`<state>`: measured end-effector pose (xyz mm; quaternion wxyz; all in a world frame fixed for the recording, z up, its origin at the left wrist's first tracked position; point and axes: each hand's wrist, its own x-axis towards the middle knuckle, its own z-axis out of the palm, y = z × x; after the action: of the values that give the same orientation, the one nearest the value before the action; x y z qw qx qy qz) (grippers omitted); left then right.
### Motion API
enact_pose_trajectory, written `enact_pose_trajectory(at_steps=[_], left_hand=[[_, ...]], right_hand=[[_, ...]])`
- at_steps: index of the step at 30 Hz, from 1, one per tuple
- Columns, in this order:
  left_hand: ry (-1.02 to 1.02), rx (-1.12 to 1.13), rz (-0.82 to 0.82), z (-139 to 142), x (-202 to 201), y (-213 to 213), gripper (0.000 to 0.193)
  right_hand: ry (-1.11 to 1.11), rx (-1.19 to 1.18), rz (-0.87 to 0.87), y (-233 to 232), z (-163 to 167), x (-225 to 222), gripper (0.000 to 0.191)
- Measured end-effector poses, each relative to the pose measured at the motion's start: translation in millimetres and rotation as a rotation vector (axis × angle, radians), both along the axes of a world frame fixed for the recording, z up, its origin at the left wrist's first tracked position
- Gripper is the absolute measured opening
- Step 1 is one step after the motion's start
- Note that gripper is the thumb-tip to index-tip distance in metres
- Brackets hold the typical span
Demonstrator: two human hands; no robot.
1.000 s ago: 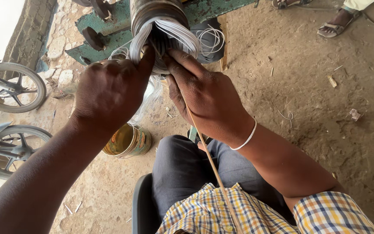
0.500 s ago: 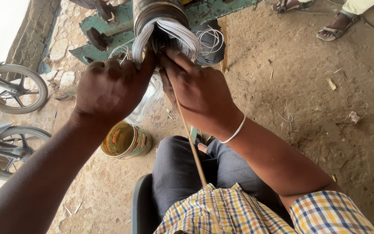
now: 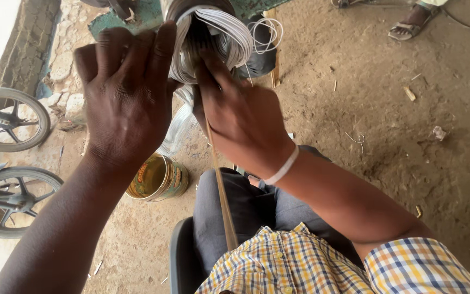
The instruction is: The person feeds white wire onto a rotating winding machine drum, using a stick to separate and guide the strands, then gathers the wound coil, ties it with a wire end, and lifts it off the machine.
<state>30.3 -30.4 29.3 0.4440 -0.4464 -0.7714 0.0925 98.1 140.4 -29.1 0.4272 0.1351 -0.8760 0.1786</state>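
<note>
On a dirt floor, a round motor body wound with white wire coils [image 3: 229,32] sits at top centre, left hand [image 3: 126,92] flat against its left side, right hand [image 3: 243,117] pinching a thin stick [image 3: 221,190] below it

Two hands counted, left hand [image 3: 126,92] and right hand [image 3: 243,117], one bundle of white wire [image 3: 229,35], one thin stick [image 3: 221,190], one tin can [image 3: 158,178], two wheels [image 3: 9,117] seen
</note>
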Motion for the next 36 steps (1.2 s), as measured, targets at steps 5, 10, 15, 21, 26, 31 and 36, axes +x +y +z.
enact_pose_trajectory(at_steps=[5,10,15,21,26,31,36], left_hand=[[-0.074,0.034,-0.051,-1.9,-1.1,-3.6,0.056],[-0.09,0.068,-0.087,-7.7,-3.6,-5.7,0.051],[-0.08,0.08,-0.091,-8.7,-4.5,-4.3,0.05],[-0.098,0.096,-0.099,-11.8,-5.5,-5.3,0.053],[-0.037,0.079,-0.095,-13.8,-13.8,-7.7,0.05],[-0.044,0.037,-0.062,-18.0,-9.8,-15.3,0.058],[-0.062,-0.009,-0.043,-15.2,-3.9,-20.8,0.065]], right_hand=[[-0.069,0.003,-0.007,0.1,-3.7,-2.3,0.045],[-0.072,0.064,-0.059,-3.9,4.9,-2.0,0.037],[-0.039,-0.012,-0.027,-7.7,17.1,4.5,0.038],[0.034,0.021,-0.039,-6.8,11.8,-3.4,0.036],[-0.02,-0.016,-0.019,-5.8,-20.9,-3.0,0.041],[0.058,-0.04,-0.053,-7.8,-33.9,-27.6,0.041],[0.042,-0.075,-0.028,-8.2,-38.7,-31.7,0.045]])
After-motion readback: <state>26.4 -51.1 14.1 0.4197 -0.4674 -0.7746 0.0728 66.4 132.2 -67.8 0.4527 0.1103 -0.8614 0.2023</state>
